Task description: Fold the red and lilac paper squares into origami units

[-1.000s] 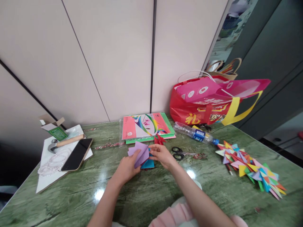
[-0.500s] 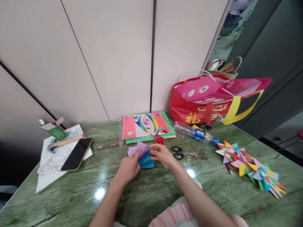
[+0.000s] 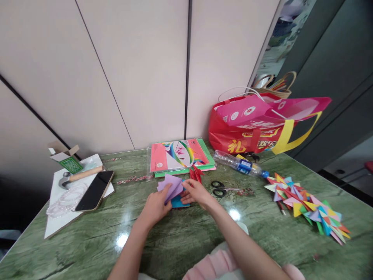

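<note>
A folded lilac paper (image 3: 171, 184) lies over a blue sheet (image 3: 178, 202) on the green marble table (image 3: 87, 241). My left hand (image 3: 155, 207) pinches the lilac paper from the near left, thumb on top. My right hand (image 3: 197, 192) grips its right edge with closed fingers. Small red folded pieces (image 3: 196, 172) lie just beyond my right hand.
A pack of coloured paper (image 3: 180, 154) lies at the back. Black scissors (image 3: 219, 188) and a plastic bottle (image 3: 240, 165) lie to the right, then a row of folded coloured triangles (image 3: 309, 208). A red bag (image 3: 256, 124) stands behind. A phone (image 3: 94, 190), hammer (image 3: 78, 175) and beads lie on a white board at the left.
The lilac paper first dropped lower and flatter onto the blue sheet, then my hands shifted slightly on it. Nothing else moved.
</note>
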`<action>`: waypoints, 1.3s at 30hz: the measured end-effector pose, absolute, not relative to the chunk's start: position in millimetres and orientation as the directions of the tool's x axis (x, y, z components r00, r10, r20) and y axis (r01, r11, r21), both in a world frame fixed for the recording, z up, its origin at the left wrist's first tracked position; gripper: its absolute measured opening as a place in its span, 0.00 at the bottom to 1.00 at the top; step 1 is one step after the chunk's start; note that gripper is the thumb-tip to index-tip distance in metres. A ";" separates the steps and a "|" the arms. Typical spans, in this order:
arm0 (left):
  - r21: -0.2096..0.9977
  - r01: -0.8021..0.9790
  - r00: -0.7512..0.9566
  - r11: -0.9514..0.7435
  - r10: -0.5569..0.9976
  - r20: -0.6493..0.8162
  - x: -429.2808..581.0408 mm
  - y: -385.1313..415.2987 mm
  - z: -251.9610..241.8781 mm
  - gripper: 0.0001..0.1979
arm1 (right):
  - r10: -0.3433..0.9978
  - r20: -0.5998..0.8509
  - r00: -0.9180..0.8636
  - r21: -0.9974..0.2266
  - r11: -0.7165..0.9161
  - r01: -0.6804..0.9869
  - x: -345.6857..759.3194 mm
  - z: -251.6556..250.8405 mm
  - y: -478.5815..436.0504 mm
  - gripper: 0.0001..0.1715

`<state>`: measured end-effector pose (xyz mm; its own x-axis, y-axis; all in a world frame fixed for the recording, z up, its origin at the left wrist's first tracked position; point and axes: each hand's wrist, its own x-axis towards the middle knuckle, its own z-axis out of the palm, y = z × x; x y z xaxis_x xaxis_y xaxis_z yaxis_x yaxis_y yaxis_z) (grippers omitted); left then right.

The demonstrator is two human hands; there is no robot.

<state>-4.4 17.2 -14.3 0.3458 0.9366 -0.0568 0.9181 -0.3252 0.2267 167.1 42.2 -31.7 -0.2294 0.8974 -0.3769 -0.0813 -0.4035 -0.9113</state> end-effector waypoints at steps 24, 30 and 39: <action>0.338 0.858 0.408 -0.387 0.913 0.011 -10.5 24.2 -24.5 0.17 | 0.938 0.191 0.288 -0.970 0.134 0.205 186.8 7.8 31.7 0.09; 0.292 0.871 0.435 -0.395 0.896 -0.086 -8.1 24.9 -34.4 0.27 | 0.889 0.136 0.436 -0.972 0.205 -0.114 185.6 7.9 36.1 0.11; 0.129 0.888 0.457 -0.442 0.879 -0.132 5.2 15.6 -22.6 0.20 | 0.874 0.127 0.468 -0.977 0.191 -0.091 185.6 3.5 37.7 0.13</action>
<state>5.2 15.6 -22.6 0.4574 0.8794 -0.1318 0.8875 -0.4423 0.1293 185.6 37.7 3.5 0.4681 0.8744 0.1275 -0.0905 0.1910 -0.9774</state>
